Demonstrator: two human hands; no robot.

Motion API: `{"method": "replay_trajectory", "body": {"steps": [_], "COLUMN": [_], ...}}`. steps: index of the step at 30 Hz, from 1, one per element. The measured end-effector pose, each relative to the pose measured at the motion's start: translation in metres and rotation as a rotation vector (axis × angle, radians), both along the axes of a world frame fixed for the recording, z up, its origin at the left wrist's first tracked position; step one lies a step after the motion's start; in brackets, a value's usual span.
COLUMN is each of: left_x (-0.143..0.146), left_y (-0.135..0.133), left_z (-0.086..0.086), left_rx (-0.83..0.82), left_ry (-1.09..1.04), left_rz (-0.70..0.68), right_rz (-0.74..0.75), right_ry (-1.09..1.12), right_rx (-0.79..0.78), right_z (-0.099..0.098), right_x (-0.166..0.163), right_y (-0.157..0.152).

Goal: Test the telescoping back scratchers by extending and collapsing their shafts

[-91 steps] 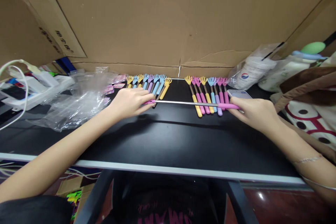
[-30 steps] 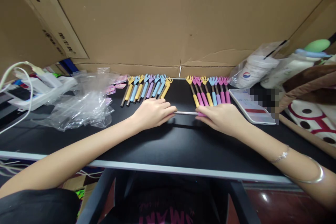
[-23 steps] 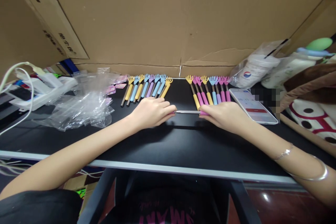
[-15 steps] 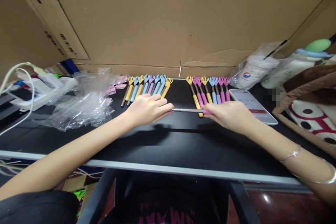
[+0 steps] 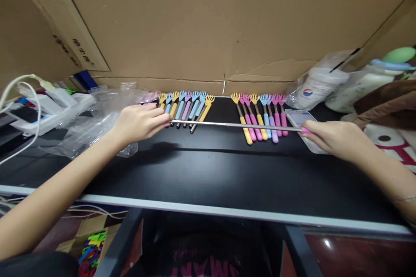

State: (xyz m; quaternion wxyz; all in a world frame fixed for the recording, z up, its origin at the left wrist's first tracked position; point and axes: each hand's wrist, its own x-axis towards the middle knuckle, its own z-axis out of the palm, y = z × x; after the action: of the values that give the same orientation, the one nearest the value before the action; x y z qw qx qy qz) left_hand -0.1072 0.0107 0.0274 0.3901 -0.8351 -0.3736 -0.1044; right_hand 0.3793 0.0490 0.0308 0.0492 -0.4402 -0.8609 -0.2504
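A telescopic back scratcher (image 5: pixel 234 125) is stretched out level above the black desk (image 5: pixel 208 177), its thin metal rod bare between my hands. My left hand (image 5: pixel 143 122) is closed around one end, whose tip the fingers hide. At the other end, my right hand (image 5: pixel 331 136) grips the pink handle. Behind the rod lie two rows of back scratchers with claw-shaped heads: a left group (image 5: pixel 185 108) in yellow, blue and purple, and a right group (image 5: pixel 260 119) in yellow, pink, blue and purple.
Clear plastic bags (image 5: pixel 97 125) lie at the left beside a white power strip (image 5: pixel 65 110) with cables. A phone (image 5: pixel 302 119) rests under my right hand. A bagged cup (image 5: pixel 315 88) and a bottle (image 5: pixel 373 82) stand at the back right. Cardboard (image 5: pixel 195 21) walls the back.
My hands have moved apart, left hand leftward and right hand rightward. The rod between them has lengthened from a short piece to a long one.
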Motion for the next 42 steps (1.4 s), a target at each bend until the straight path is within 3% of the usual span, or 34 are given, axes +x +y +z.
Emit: {"method": "replay_trajectory", "body": {"steps": [4, 12, 18, 26, 34, 42], "left_x": [-0.012, -0.010, -0.011, -0.011, -0.009, -0.022], "left_y": [-0.001, 0.001, 0.003, 0.001, -0.001, 0.005], "left_z": [-0.004, -0.006, -0.002, -0.001, -0.006, -0.009], "left_rx": [-0.020, -0.018, 0.034, -0.011, 0.010, -0.031], "left_ry": [0.016, 0.025, 0.023, -0.016, 0.016, -0.019], "left_rz": [0.015, 0.021, -0.014, 0.026, -0.003, 0.027], "right_rz": [-0.031, -0.010, 0.133, 0.234, 0.200, 0.107], "right_ry": [0.010, 0.001, 0.039, 0.011, 0.041, 0.019], "right_rx": [0.013, -0.035, 0.127, 0.213, 0.135, 0.165], "right_z": [-0.001, -0.003, -0.001, -0.001, -0.002, -0.004], "right_x": [0.006, 0.003, 0.006, 0.012, 0.014, 0.030], "right_y": [0.000, -0.001, 0.002, 0.004, 0.004, 0.007]}}
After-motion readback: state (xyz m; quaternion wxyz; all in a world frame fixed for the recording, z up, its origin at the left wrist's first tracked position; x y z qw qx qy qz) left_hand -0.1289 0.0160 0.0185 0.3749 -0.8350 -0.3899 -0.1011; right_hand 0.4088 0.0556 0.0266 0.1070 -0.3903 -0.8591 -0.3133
